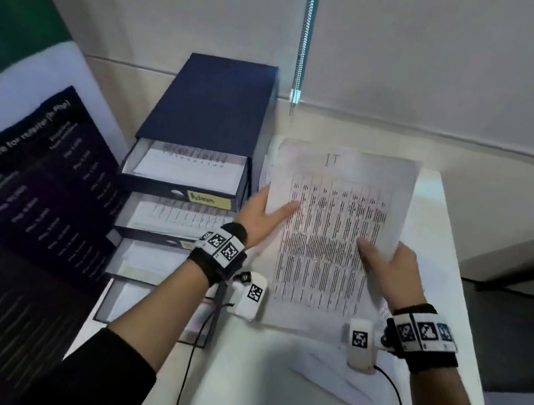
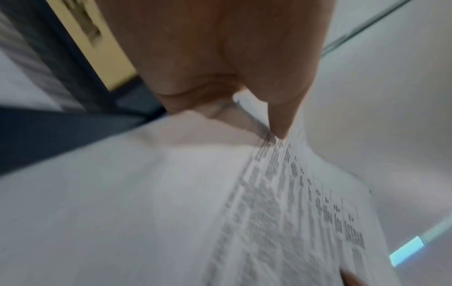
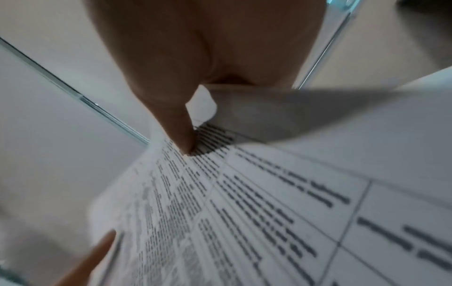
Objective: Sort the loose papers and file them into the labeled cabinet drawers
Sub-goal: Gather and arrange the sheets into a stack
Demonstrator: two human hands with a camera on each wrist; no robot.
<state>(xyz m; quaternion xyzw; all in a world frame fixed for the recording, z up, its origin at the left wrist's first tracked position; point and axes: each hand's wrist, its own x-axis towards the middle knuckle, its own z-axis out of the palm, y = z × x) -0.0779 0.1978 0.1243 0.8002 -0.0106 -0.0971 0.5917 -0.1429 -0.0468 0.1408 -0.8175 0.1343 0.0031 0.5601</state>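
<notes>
A printed sheet (image 1: 333,233) covered in table rows is held up over the white table (image 1: 258,391). My left hand (image 1: 267,214) pinches its left edge, thumb on the print. My right hand (image 1: 384,265) pinches its right edge, thumb on top. The left wrist view shows the left thumb (image 2: 276,108) pressed on the sheet (image 2: 171,193). In the right wrist view the right thumb (image 3: 176,123) presses the printed face of the sheet (image 3: 244,212). To the left stands a dark blue drawer cabinet (image 1: 214,104) with several drawers pulled out, papers inside. One drawer carries a yellow label (image 1: 209,199).
More loose papers (image 1: 339,383) lie on the table near me, under my right wrist. A dark printed poster (image 1: 26,201) leans at the left. A beaded blind cord (image 1: 305,34) hangs against the wall behind. The table's right edge (image 1: 462,301) drops to a dark floor.
</notes>
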